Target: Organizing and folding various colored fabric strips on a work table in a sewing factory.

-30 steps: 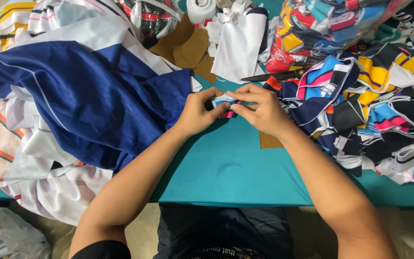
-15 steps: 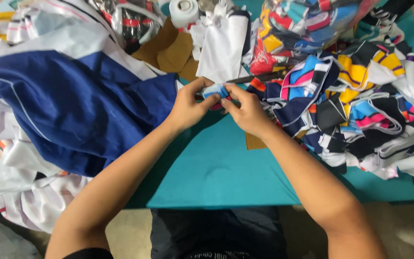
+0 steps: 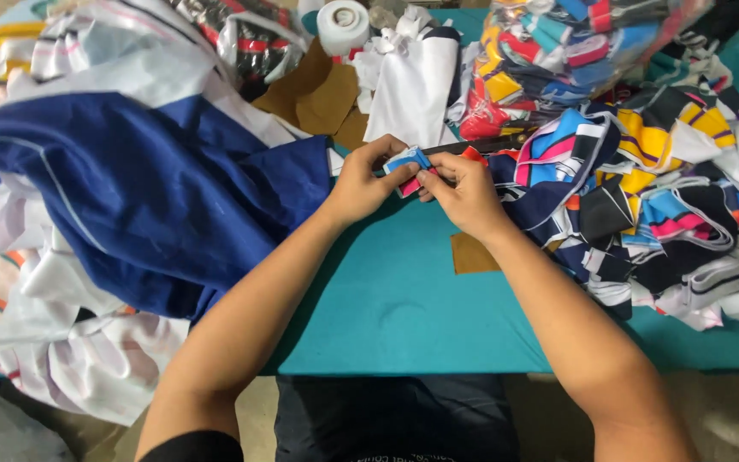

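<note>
Single head-worn view, looking steeply down, close over the teal table (image 3: 404, 316), forearms entering from below

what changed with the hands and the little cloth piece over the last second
Little changed. Both hands keep pinching the small blue, white and pink fabric piece; the left hand and right hand have only shifted their fingers slightly on it, holding it just above the teal table. Nothing was picked up or let go. The navy garment, the colourful scrap pile and the tape roll lie as before.

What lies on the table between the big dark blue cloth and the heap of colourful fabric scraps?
Both hands pinching a small multicoloured fabric piece, over bare teal tabletop, in the head view.
</note>
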